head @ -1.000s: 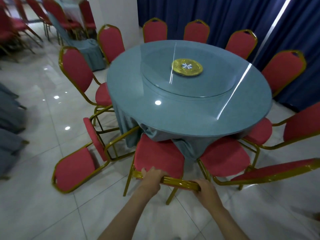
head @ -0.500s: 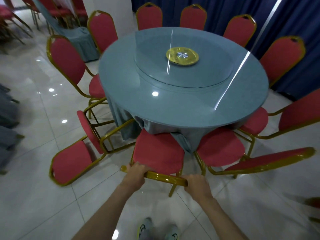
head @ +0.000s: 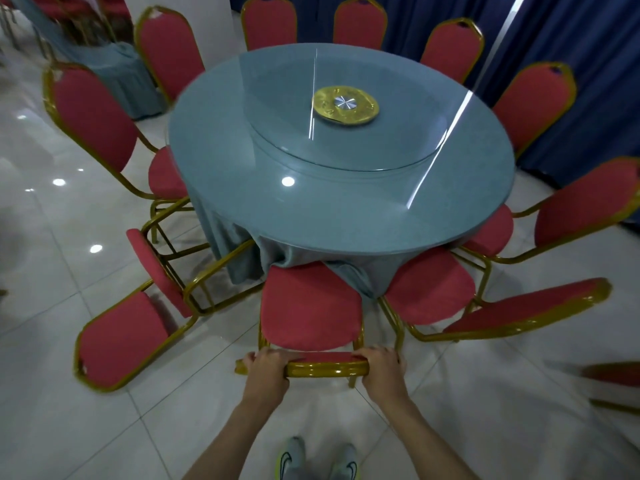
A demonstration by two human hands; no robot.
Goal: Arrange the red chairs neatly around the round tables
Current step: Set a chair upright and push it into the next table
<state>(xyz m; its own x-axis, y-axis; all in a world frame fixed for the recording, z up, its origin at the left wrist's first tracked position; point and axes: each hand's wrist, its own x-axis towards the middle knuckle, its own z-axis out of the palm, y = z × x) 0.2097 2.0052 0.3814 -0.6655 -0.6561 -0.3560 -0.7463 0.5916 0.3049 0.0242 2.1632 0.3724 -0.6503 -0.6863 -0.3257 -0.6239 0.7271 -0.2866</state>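
Your left hand and right hand each curl tight round the gold rail atop the chair at lower centre, one hand at each end. The chair's red seat faces the table, and its front edge meets the cloth hanging from the near rim. The next chair sits just beside it on the right. At lower left a tipped chair lies on its back, legs toward the table. Your shoes show at the bottom edge. A gold disc sits on the tabletop, upper centre.
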